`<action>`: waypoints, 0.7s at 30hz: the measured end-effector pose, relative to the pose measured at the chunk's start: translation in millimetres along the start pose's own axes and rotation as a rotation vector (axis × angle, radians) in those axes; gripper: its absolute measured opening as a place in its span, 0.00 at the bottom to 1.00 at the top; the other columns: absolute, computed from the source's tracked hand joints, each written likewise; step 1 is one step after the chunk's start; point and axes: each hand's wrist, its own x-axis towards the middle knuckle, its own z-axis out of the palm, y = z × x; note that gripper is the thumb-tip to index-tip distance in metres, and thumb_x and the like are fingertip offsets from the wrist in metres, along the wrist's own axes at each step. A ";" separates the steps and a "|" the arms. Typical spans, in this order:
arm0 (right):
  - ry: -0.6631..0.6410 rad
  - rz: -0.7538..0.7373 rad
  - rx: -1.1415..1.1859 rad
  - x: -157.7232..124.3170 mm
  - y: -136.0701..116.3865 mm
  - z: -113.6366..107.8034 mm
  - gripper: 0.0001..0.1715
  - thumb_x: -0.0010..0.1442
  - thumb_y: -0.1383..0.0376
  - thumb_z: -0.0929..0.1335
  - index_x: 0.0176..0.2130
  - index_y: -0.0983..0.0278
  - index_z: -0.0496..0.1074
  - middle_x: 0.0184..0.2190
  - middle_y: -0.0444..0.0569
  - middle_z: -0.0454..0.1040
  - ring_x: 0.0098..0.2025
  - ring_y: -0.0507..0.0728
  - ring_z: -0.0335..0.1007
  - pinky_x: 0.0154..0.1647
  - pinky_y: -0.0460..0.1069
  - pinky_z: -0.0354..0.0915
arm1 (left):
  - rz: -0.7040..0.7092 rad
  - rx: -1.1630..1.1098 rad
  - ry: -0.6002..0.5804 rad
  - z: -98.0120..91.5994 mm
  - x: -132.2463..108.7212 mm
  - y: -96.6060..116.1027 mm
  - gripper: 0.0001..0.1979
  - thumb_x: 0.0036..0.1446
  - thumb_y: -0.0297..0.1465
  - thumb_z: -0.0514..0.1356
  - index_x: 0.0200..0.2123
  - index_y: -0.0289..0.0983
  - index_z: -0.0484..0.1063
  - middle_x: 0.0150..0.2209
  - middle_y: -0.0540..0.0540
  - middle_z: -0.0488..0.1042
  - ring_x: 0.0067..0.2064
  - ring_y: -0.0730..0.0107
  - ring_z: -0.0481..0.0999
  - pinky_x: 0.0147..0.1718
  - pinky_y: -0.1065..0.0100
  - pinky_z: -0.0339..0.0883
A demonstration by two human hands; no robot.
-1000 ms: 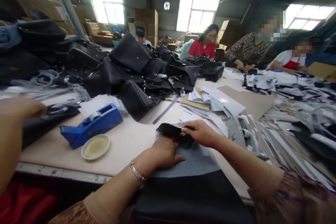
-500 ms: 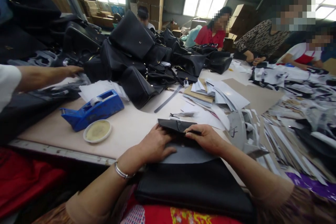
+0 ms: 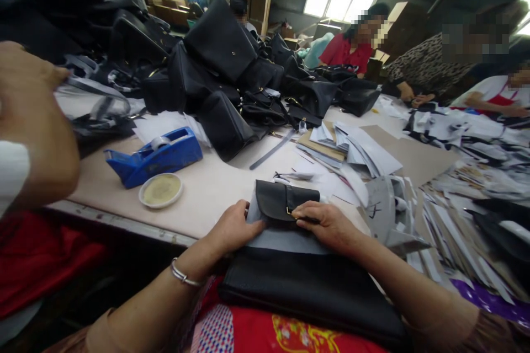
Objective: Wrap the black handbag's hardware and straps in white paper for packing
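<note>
A black handbag (image 3: pixel 306 287) lies across a red patterned cloth (image 3: pixel 256 331) in my lap, against the table edge. Its grey underside panel (image 3: pixel 281 242) is spread on the table, with a black flap (image 3: pixel 271 201) folded over it. A short strap with a small gold buckle (image 3: pixel 289 210) crosses that flap. My left hand (image 3: pixel 236 227) grips the left edge of the grey panel, thumb on top and fingers partly hidden behind. Closed in a pinch, my right hand (image 3: pixel 327 223) holds the strap end by the buckle.
Left of my hands stand a blue tape dispenser (image 3: pixel 155 155) and a round dish of yellowish paste (image 3: pixel 161 190). Black bags (image 3: pixel 219 44) are heaped behind. Papers and card (image 3: pixel 360 149) lie right, beside a grey holder (image 3: pixel 381 209). A co-worker's arm (image 3: pixel 37 121) reaches in at left.
The black flap now lies flatter, with strap and buckle showing. My left hand has shifted to the panel's left edge. The co-worker's arm at left has drawn back and up, nearer the camera.
</note>
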 end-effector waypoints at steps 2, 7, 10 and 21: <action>-0.017 0.004 -0.017 -1.9 -1.9 0.8 0.10 0.62 0.66 0.68 0.42 0.60 0.79 0.44 0.49 0.77 0.45 0.56 0.74 0.51 0.50 0.69 | -0.027 -0.014 -0.011 1.3 1.5 -1.5 0.27 0.49 0.55 0.60 0.37 0.36 0.70 0.36 0.41 0.76 0.38 0.54 0.76 0.33 0.63 0.65; -0.121 -0.059 -0.183 -8.6 -7.3 7.3 0.16 0.63 0.70 0.64 0.48 0.61 0.77 0.47 0.52 0.75 0.48 0.58 0.71 0.52 0.51 0.68 | -0.022 -0.090 -0.020 1.3 1.4 -3.0 0.18 0.49 0.45 0.62 0.35 0.36 0.71 0.34 0.44 0.76 0.35 0.60 0.74 0.31 0.66 0.63; -0.194 -0.112 -0.338 -10.6 -9.3 13.4 0.25 0.59 0.75 0.63 0.53 0.60 0.73 0.50 0.54 0.73 0.51 0.61 0.69 0.54 0.54 0.66 | 0.021 -0.167 -0.061 -2.8 1.6 -4.4 0.15 0.49 0.38 0.60 0.38 0.36 0.72 0.37 0.44 0.77 0.37 0.60 0.75 0.35 0.65 0.66; -0.049 -0.126 -0.258 -19.2 -15.1 12.0 0.25 0.58 0.75 0.64 0.53 0.63 0.73 0.52 0.56 0.70 0.53 0.62 0.66 0.56 0.57 0.65 | 0.016 -0.653 -0.207 -4.3 -3.4 -8.6 0.26 0.50 0.40 0.60 0.50 0.31 0.71 0.46 0.40 0.77 0.47 0.53 0.75 0.42 0.62 0.69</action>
